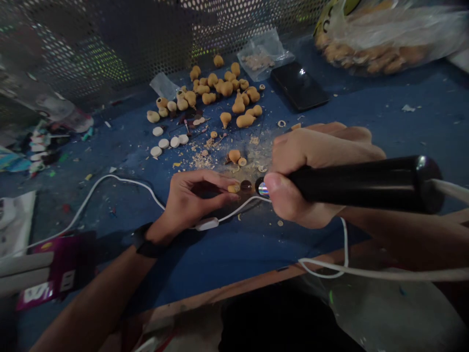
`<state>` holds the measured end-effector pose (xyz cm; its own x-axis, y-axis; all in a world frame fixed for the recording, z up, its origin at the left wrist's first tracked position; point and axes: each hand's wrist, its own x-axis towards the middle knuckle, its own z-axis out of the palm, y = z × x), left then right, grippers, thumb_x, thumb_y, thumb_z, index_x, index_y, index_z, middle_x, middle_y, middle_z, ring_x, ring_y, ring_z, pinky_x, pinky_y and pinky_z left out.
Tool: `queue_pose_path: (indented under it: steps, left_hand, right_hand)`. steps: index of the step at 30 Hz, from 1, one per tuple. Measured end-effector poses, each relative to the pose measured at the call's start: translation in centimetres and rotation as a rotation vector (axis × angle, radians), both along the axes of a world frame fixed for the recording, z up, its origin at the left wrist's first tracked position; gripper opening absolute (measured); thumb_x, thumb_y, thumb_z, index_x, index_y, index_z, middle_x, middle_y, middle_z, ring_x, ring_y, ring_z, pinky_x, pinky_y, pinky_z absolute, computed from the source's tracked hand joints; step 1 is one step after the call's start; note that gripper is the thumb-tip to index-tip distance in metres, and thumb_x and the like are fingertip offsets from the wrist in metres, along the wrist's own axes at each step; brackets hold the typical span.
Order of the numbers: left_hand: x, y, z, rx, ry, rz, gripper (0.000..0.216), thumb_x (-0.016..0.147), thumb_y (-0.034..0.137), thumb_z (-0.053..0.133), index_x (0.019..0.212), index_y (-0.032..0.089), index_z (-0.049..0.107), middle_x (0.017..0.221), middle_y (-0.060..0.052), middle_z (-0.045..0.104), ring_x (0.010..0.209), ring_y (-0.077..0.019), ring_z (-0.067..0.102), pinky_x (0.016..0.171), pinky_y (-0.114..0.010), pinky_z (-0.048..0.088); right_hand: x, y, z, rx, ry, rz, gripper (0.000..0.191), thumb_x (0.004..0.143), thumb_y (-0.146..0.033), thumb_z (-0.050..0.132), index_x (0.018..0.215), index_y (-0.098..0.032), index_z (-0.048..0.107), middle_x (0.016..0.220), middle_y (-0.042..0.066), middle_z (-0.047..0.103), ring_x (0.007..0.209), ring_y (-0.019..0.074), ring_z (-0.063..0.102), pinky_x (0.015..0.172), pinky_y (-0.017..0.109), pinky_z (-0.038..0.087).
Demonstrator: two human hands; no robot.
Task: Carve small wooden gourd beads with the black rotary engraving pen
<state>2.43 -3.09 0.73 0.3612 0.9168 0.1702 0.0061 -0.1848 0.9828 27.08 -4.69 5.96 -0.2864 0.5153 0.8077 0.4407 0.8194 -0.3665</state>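
Free passage offered along the near side of the blue work mat, left route crossed by a white cable, far route obstructed by gourd pieces and a black phone, right route blocked by a black tool handle, gap between left hand and right hand seemingly narrow

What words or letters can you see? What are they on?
Magenta packet: "S" in big white print near the lower corner; the other marks are too dark and blurred to read.
Clear plastic bag: one dark letter at the edge, maybe "C", too blurred to be sure.
Black tool handle: no writing shows.
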Motion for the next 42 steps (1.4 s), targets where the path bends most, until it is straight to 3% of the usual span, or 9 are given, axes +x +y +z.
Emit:
queue_pose_path:
  steps: [7,12,19,34,42]
  left_hand:
    - [-0.1,0.0,0.0,0.004,0.041,-0.003,0.036,0.073,0.047,0.117,0.088,0.024,0.095,0.097,-0.008,0.095,0.087,-0.0257,0.092,0.086,-0.037,0.079]
    - [0.0,0.0,-0.2,0.07,-0.044,-0.025,0.025,0.078,0.034,0.115,0.089,0.025,0.096,0.096,-0.007,0.095,0.084,-0.0213,0.092,0.083,-0.028,0.078]
    - [0.1,0.1,0.1,-0.005,0.011,0.0,0.037,0.068,0.046,0.12,0.085,0.025,0.094,0.096,-0.008,0.095,0.086,-0.0267,0.093,0.084,-0.037,0.08]
    - [0.4,-0.1,0.3,0.021,-0.055,-0.013,0.026,0.072,0.031,0.118,0.087,0.028,0.096,0.096,-0.006,0.096,0.083,-0.0228,0.093,0.081,-0.028,0.079]
    - [0.3,0.0,0.1,0.005,-0.03,-0.008,0.029,0.073,0.038,0.118,0.087,0.026,0.095,0.096,-0.008,0.095,0.084,-0.0247,0.093,0.082,-0.032,0.079]
  right_hand:
    - [0.1,-0.2,-0.1,0.013,-0.004,-0.023,0.026,0.099,-0.022,0.062,0.083,-0.028,0.043,0.066,-0.01,0.041,0.057,0.0092,0.037,0.057,0.023,0.036]
    - [-0.2,-0.5,0.2,-0.025,0.001,-0.065,0.026,0.1,-0.023,0.057,0.081,-0.028,0.04,0.065,-0.008,0.039,0.057,0.0108,0.036,0.057,0.026,0.036]
    - [0.0,0.2,0.2,0.009,0.014,0.041,0.026,0.096,-0.02,0.063,0.079,-0.027,0.044,0.064,-0.01,0.042,0.053,0.0075,0.039,0.052,0.023,0.035]
    - [0.1,0.4,0.2,0.015,0.009,0.029,0.03,0.096,-0.023,0.065,0.078,-0.027,0.041,0.065,-0.01,0.041,0.051,0.0073,0.039,0.051,0.022,0.036]
    - [0.2,0.4,0.0,0.008,0.026,0.055,0.03,0.095,-0.025,0.07,0.08,-0.029,0.044,0.064,-0.011,0.044,0.049,0.0097,0.041,0.05,0.026,0.037]
